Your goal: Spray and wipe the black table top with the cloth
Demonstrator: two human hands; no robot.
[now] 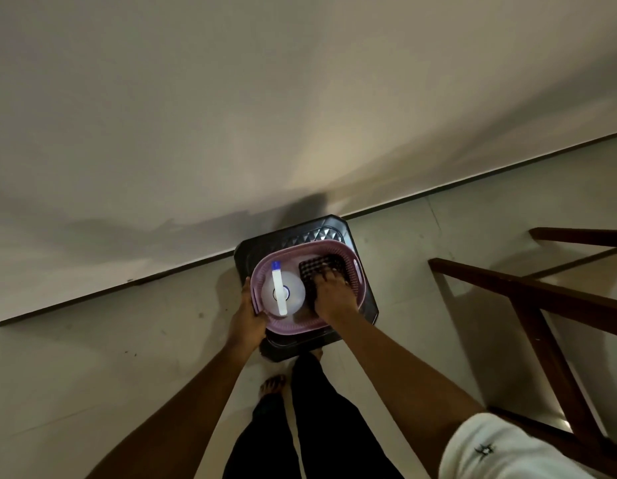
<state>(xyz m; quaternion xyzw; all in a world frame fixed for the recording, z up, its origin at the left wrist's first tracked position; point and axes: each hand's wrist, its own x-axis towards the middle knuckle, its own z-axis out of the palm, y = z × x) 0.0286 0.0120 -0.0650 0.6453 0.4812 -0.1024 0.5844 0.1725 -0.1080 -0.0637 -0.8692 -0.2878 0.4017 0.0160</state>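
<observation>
A pink basket (350, 259) sits on the small black counter (334, 227), covering most of its top. The left hand (246, 314) grips the basket's near rim; the right hand (334, 293) reaches inside, fingers spread on a dark waffle-textured cloth (315, 269), not visibly closed. The spray bottle (277, 288) stands beside it. Pulling the cloth carelessly could tip the bottle or slide the basket off the edge.

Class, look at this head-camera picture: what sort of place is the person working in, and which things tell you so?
Probably a room in a home, dimly lit. A small black table stands against a plain wall on a pale tiled floor, wooden furniture stands to the right, and the person is barefoot.
</observation>
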